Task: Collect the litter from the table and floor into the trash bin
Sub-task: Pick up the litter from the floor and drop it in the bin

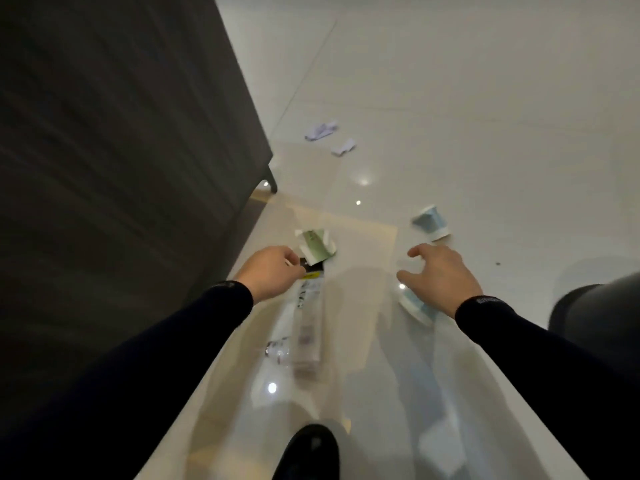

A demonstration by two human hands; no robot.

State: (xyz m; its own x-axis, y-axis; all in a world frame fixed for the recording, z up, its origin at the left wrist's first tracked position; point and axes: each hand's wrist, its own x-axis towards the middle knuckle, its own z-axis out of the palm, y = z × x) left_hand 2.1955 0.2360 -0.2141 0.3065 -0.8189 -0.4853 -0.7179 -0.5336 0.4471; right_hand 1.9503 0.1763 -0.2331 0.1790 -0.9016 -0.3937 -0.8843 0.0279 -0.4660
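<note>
Floor litter, mid-collection: our left hand (pixel 273 271) pinches a green-white wrapper (pixel 317 249) at centre frame; our right hand (pixel 438 271) spread, holding nothing, between two blue paper cups (pixel 429 223). White scraps (pixel 322 130) remain upper centre; plastic bottle (pixel 277 351) lower centre; bin unseen

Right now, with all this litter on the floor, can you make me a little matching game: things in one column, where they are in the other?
Things:
1. blue paper cup
2. crumpled white paper
3. green-and-white wrapper
4. clear plastic bottle

Places:
A. just beyond the left hand
B. farthest away, past the dark furniture's leg
C. below the left hand, nearest the shoe
D. beyond the right hand

Pairs: 1-D, 2-B, 3-A, 4-C
</note>
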